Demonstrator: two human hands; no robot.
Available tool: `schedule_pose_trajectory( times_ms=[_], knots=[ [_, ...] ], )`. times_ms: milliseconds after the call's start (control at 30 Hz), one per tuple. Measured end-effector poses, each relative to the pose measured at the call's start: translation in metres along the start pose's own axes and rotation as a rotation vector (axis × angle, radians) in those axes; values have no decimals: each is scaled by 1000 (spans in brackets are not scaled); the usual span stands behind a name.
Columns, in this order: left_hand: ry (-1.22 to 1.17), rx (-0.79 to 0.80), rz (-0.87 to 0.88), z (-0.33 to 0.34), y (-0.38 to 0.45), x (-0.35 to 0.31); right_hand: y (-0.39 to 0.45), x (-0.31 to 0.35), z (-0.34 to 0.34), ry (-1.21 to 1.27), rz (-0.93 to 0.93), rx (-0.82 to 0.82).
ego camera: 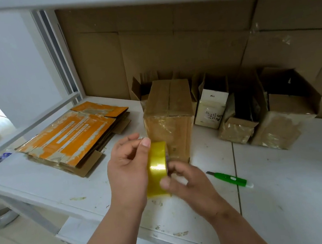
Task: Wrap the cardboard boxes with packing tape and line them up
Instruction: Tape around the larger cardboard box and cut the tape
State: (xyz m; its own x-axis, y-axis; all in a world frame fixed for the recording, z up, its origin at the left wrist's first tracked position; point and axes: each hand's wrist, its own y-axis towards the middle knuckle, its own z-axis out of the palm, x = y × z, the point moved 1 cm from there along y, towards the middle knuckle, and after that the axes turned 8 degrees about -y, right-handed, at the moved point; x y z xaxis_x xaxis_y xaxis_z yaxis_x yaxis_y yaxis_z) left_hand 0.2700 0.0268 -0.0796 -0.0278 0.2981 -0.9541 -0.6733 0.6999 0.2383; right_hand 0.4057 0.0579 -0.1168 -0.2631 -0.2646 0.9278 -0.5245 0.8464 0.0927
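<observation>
Both hands on the tape roll [158,169], just in front of the closed box [168,119].

Left hand [128,165] pinches at the roll's top edge, probably the loose end; right hand [184,179], blurred, grips the roll's side. Peel the end free before pulling, keep the strip flat, then lay it along the box seam. Green cutter [230,179] lies near on the table [285,198].

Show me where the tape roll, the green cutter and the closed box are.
tape roll [157,168], head view, on its shiny yellow outer band.
green cutter [230,179], head view, middle of its handle.
closed box [168,99], head view, on its top face.
</observation>
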Motion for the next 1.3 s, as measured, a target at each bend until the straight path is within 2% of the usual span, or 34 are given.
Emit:
schedule_pose_trajectory(
  times_ms=[67,133,333,567,700,967,1100,1300],
  knots=[
    [-4,-50,15,2,-1,-6,-2,3,4,-97,5,72],
    [-23,-79,26,2,0,-10,-4,7,4,-221,-35,56],
    [-143,-170,-60,-8,4,-11,-13,27,-15,-166,-82,11],
    [-272,-138,-72,1,-10,-34,-24,39,-41,-232,-140,-26],
    [-335,-140,-98,3,-9,-39,-27,39,-51,-300,-89,-92],
    [-379,-68,-197,-1,-15,-37,-39,49,-68,-277,-47,-183],
    [-304,-21,-111,-4,-14,-47,-44,61,-79,-327,-52,-194],
    [25,-26,109,-6,-13,-56,-44,75,-90,-400,-77,-213]
  ],
)
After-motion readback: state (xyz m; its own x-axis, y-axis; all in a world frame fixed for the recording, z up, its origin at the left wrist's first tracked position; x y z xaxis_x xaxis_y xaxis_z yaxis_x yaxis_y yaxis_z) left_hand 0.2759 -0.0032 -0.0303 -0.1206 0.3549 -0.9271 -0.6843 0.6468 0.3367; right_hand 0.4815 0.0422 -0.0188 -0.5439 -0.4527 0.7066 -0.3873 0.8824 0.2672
